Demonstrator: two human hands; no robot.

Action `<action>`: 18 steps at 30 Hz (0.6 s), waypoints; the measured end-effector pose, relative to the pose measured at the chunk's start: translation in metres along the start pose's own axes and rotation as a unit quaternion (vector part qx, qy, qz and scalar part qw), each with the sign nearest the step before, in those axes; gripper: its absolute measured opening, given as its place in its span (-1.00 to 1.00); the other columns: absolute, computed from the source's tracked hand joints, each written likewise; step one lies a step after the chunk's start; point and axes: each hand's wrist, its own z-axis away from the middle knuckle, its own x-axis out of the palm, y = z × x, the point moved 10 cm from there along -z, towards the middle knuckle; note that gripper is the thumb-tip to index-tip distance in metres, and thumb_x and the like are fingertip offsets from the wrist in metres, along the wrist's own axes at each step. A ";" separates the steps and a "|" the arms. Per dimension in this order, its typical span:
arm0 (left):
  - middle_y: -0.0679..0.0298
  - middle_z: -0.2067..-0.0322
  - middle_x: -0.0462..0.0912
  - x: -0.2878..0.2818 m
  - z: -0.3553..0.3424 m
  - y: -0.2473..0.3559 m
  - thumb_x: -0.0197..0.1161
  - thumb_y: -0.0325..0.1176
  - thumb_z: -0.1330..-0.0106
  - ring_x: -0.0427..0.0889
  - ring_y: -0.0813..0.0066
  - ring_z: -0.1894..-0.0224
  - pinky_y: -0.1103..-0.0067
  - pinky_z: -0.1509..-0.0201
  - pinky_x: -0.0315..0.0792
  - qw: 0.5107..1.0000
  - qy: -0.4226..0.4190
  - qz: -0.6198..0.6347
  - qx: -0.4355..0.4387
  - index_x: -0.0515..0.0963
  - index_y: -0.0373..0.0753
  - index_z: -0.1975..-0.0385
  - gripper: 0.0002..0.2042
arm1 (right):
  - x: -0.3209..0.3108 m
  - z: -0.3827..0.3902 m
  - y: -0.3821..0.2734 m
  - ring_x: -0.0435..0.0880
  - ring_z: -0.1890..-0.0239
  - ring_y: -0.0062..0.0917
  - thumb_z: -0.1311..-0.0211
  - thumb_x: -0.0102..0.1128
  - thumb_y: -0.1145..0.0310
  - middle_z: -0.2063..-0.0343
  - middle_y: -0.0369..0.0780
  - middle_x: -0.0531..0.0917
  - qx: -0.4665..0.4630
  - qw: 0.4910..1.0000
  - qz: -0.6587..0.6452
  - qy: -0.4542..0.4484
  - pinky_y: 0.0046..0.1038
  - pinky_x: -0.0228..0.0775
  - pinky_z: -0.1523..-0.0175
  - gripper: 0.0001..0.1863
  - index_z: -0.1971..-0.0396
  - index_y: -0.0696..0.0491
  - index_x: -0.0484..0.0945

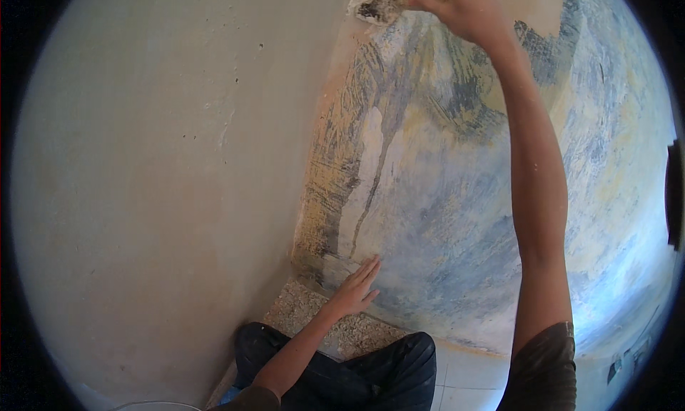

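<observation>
Up at the top of the wall, my right hand (pixel 467 11) is closed around a wide paintbrush (pixel 382 10). Its bristle end is pale with dark stains and lies against the wall near the inner corner. Below it spreads the painted wall (pixel 442 197), streaked in blue-grey, ochre, white and black. A dark drip line (pixel 371 190) runs down a pale patch there. My left hand (pixel 353 291) is low by the foot of this wall, fingers stretched out and holding nothing. Its fingertips appear to rest on the painted surface.
On the left, a plain beige wall (pixel 157 161) with small pits meets the painted one. Rough, crumbly debris (pixel 307 311) covers a strip at the wall's foot, in front of my bent knees (pixel 399 364). Pale floor tiles (pixel 460 379) lie to the right. A dark object (pixel 674 197) stands at the right rim.
</observation>
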 end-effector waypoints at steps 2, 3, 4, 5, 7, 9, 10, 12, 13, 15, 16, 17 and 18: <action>0.11 -0.55 -0.15 0.000 -0.001 -0.002 0.14 -0.27 -0.45 -0.07 0.06 -0.55 0.24 -0.54 0.06 1.000 -0.002 -0.005 0.002 -0.09 -0.30 -0.51 -0.26 | -0.004 -0.004 0.013 0.65 0.53 -0.25 0.02 0.51 0.07 0.60 0.05 0.62 0.031 0.999 0.010 -0.019 -0.23 0.43 0.35 -0.55 0.52 0.22 0.64; 0.11 -0.55 -0.15 0.000 -0.002 -0.002 0.13 -0.27 -0.45 -0.07 0.06 -0.55 0.24 -0.54 0.06 1.000 0.000 -0.006 0.005 -0.09 -0.30 -0.51 -0.26 | -0.002 -0.005 0.022 0.65 0.53 -0.27 0.02 0.51 0.08 0.61 0.06 0.62 0.062 0.997 0.018 -0.038 -0.23 0.43 0.36 -0.56 0.52 0.23 0.65; 0.12 -0.55 -0.15 0.000 -0.003 0.002 0.13 -0.27 -0.45 -0.07 0.06 -0.55 0.23 -0.54 0.07 1.000 0.000 -0.005 0.008 -0.09 -0.30 -0.51 -0.26 | 0.002 -0.003 0.024 0.65 0.53 -0.27 0.02 0.51 0.08 0.61 0.06 0.62 0.063 0.997 0.020 -0.039 -0.23 0.43 0.36 -0.56 0.52 0.23 0.65; 0.12 -0.55 -0.15 -0.001 -0.004 0.005 0.13 -0.27 -0.45 -0.07 0.06 -0.55 0.23 -0.54 0.07 1.000 -0.001 -0.003 0.010 -0.09 -0.30 -0.51 -0.26 | 0.005 -0.001 0.021 0.64 0.53 -0.29 0.01 0.51 0.09 0.61 0.04 0.62 0.040 0.999 0.018 -0.013 -0.24 0.43 0.36 -0.56 0.52 0.23 0.65; 0.12 -0.55 -0.15 -0.004 -0.001 0.002 0.12 -0.26 -0.46 -0.06 0.06 -0.55 0.24 -0.54 0.08 1.000 -0.017 -0.016 -0.011 -0.09 -0.31 -0.51 -0.27 | -0.001 -0.001 0.014 0.64 0.53 -0.31 0.01 0.50 0.10 0.62 0.03 0.62 0.016 1.000 0.014 0.013 -0.25 0.43 0.37 -0.57 0.52 0.23 0.65; 0.11 -0.55 -0.16 0.002 0.003 -0.003 0.11 -0.26 -0.47 -0.06 0.06 -0.55 0.24 -0.54 0.08 1.000 -0.012 -0.015 -0.008 -0.09 -0.31 -0.51 -0.27 | 0.003 -0.001 0.022 0.63 0.53 -0.32 -0.04 0.49 0.09 0.62 -0.01 0.62 0.107 0.992 -0.016 -0.066 -0.26 0.43 0.37 -0.56 0.53 0.24 0.65; 0.11 -0.55 -0.16 0.002 -0.001 0.001 0.10 -0.25 -0.47 -0.06 0.06 -0.55 0.24 -0.54 0.08 1.000 -0.007 -0.013 0.001 -0.09 -0.32 -0.51 -0.28 | 0.005 0.002 0.020 0.63 0.53 -0.32 -0.04 0.49 0.09 0.62 -0.01 0.62 0.105 0.992 -0.015 -0.065 -0.26 0.43 0.37 -0.56 0.53 0.24 0.65; 0.11 -0.55 -0.16 -0.002 -0.004 0.002 0.10 -0.24 -0.48 -0.07 0.07 -0.55 0.24 -0.53 0.09 1.000 -0.007 -0.012 0.001 -0.08 -0.32 -0.51 -0.29 | 0.006 0.008 0.012 0.63 0.53 -0.32 -0.05 0.48 0.06 0.62 -0.03 0.64 0.077 0.997 0.008 -0.027 -0.26 0.43 0.37 -0.53 0.52 0.25 0.65; 0.10 -0.55 -0.16 -0.004 -0.002 0.004 0.09 -0.24 -0.48 -0.07 0.07 -0.55 0.24 -0.53 0.09 1.000 -0.011 -0.010 -0.005 -0.08 -0.32 -0.51 -0.29 | 0.007 0.007 0.012 0.63 0.53 -0.32 -0.05 0.48 0.06 0.62 -0.03 0.64 0.076 0.997 0.006 -0.028 -0.26 0.43 0.37 -0.53 0.52 0.25 0.65; 0.11 -0.55 -0.16 0.000 -0.001 0.003 0.09 -0.24 -0.48 -0.07 0.08 -0.55 0.24 -0.53 0.09 1.000 -0.005 -0.007 -0.001 -0.08 -0.32 -0.51 -0.29 | 0.008 0.005 0.014 0.63 0.55 -0.32 -0.05 0.48 0.05 0.64 -0.04 0.63 0.088 0.996 0.008 -0.034 -0.26 0.43 0.38 -0.52 0.52 0.25 0.65; 0.11 -0.55 -0.16 -0.002 -0.003 0.004 0.09 -0.24 -0.48 -0.07 0.08 -0.55 0.24 -0.53 0.09 1.000 -0.001 -0.006 0.008 -0.07 -0.32 -0.51 -0.29 | 0.004 0.004 0.017 0.63 0.55 -0.32 -0.05 0.48 0.05 0.64 -0.04 0.63 0.087 0.996 0.008 -0.033 -0.26 0.43 0.38 -0.52 0.52 0.25 0.65; 0.11 -0.55 -0.16 -0.003 -0.004 0.004 0.09 -0.24 -0.48 -0.07 0.08 -0.55 0.24 -0.53 0.09 1.000 0.001 -0.006 0.008 -0.07 -0.32 -0.51 -0.29 | 0.000 0.006 0.023 0.62 0.56 -0.32 -0.06 0.48 0.04 0.65 -0.05 0.62 0.100 0.994 0.001 -0.039 -0.26 0.42 0.39 -0.53 0.52 0.24 0.65; 0.11 -0.55 -0.16 -0.003 -0.004 0.003 0.10 -0.24 -0.47 -0.07 0.08 -0.55 0.24 -0.53 0.09 1.000 -0.008 -0.012 0.001 -0.07 -0.32 -0.51 -0.29 | -0.001 0.006 0.027 0.62 0.57 -0.32 -0.07 0.48 0.04 0.66 -0.05 0.62 0.113 0.993 -0.007 -0.044 -0.27 0.42 0.39 -0.53 0.51 0.23 0.65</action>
